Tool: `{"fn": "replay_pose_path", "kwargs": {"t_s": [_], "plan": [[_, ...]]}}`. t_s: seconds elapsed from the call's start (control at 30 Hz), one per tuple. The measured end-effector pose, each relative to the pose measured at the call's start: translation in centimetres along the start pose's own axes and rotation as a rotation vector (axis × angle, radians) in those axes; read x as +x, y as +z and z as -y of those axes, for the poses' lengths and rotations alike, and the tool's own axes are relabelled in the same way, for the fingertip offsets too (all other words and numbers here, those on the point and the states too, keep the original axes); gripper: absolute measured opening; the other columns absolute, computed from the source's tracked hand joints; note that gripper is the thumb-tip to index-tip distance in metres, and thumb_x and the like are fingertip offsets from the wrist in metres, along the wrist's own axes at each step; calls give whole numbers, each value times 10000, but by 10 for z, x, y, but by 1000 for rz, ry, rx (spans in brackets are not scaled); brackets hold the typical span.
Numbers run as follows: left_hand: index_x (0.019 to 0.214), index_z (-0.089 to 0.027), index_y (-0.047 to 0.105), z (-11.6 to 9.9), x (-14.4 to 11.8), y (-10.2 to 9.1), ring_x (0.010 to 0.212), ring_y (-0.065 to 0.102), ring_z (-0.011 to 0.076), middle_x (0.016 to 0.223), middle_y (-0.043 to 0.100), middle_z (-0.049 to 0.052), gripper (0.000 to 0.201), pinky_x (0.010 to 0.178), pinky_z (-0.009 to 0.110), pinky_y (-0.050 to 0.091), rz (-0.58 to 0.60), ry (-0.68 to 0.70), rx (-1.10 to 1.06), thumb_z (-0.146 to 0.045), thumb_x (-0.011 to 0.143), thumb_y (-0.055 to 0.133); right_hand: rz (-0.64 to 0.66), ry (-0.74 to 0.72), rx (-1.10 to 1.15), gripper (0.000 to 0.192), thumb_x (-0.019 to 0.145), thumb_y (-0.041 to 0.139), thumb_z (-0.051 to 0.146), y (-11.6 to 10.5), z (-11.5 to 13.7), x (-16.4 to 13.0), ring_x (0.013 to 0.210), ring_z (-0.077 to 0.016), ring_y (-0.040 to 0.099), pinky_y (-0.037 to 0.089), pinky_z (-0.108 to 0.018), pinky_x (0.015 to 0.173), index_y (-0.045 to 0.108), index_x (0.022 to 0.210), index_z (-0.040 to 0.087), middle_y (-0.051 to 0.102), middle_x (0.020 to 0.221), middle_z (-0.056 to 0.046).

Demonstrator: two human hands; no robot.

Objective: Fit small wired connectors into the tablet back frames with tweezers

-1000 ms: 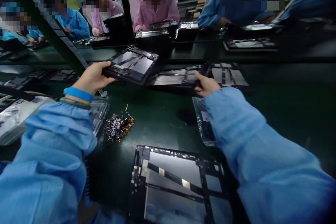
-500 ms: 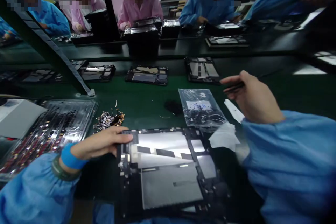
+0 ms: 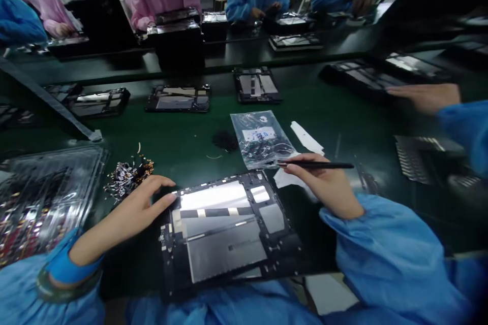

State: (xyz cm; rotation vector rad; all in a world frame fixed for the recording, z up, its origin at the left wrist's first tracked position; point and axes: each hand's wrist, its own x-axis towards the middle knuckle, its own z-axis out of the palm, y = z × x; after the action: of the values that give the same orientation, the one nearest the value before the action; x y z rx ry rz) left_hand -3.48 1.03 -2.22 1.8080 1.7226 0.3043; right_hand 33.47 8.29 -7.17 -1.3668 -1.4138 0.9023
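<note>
A tablet housing [image 3: 229, 251], black with bare silvery panels, lies slightly turned on the bench in front of me. At its upper left corner is my left hand [image 3: 143, 203], thumb and index finger apart, the thumb tip touching the edge. My right hand [image 3: 328, 185] grips black tweezers [image 3: 324, 164] just beyond the housing's upper right corner, their tip pointing left. Beneath that tip lies the lower edge of a clear plastic bag [image 3: 259, 137] of small dark parts. White paper pieces [image 3: 307, 138] are beside the bag, partly hidden by my right hand.
A pile of small metallic parts [image 3: 125, 177] sits left of the housing, near clear trays [image 3: 87, 188] of parts. More tablet housings [image 3: 179, 98] stand along the bench. At right, a co-worker's hand [image 3: 430, 96] reaches toward stacked housings [image 3: 362, 76]. Several people work opposite.
My right hand has come down and left with the tweezers, from above the papers to the bag's lower edge. My left hand's grip on the housing has loosened. A co-worker's hand has appeared at right.
</note>
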Motion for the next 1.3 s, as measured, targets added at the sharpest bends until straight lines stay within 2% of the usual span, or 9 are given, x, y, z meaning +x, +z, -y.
{"fn": "replay_pose_path", "kwargs": {"t_s": [0.13,0.27,0.37,0.67,1.2,1.3], "plan": [[1062,-237,594,-7,9,7,1060,558,230,1143,594,54,423,837,316,488,-15,84,18,-563,841,438,-23,-96,-99,311,684,722,481,5,-14,-2,797,-236,671,550,-416,758,638,837,223,702,838,-48],[1069,-241,593,-12,17,11,1066,560,224,1147,597,51,419,871,319,481,15,91,14,-561,849,435,-89,-102,-105,284,709,692,470,12,-23,2,823,-222,649,523,-399,790,628,830,221,678,853,-41],[1058,-237,600,-14,19,12,1056,567,227,1136,609,58,423,903,329,470,21,102,10,-562,844,433,-137,-90,-109,272,727,674,463,14,-26,4,781,-207,639,519,-377,752,613,828,219,660,821,-30],[1022,-222,617,-18,20,12,976,601,226,1081,642,57,454,840,312,494,25,68,1,-582,822,426,-147,-92,-154,227,725,677,422,14,-26,1,744,-202,620,495,-369,726,622,805,216,656,796,-25],[1011,-231,621,-12,18,16,1011,594,226,1079,649,51,412,901,323,472,14,65,-65,-554,834,436,-162,-119,-126,227,727,675,435,17,-26,1,804,-205,632,508,-368,767,630,810,229,663,825,-24],[1012,-233,624,-11,17,17,1014,593,224,1082,647,47,409,901,322,471,12,69,-67,-552,835,440,-175,-107,-140,207,725,681,416,17,-26,-1,767,-202,631,508,-362,740,636,796,227,664,791,-17]]}}
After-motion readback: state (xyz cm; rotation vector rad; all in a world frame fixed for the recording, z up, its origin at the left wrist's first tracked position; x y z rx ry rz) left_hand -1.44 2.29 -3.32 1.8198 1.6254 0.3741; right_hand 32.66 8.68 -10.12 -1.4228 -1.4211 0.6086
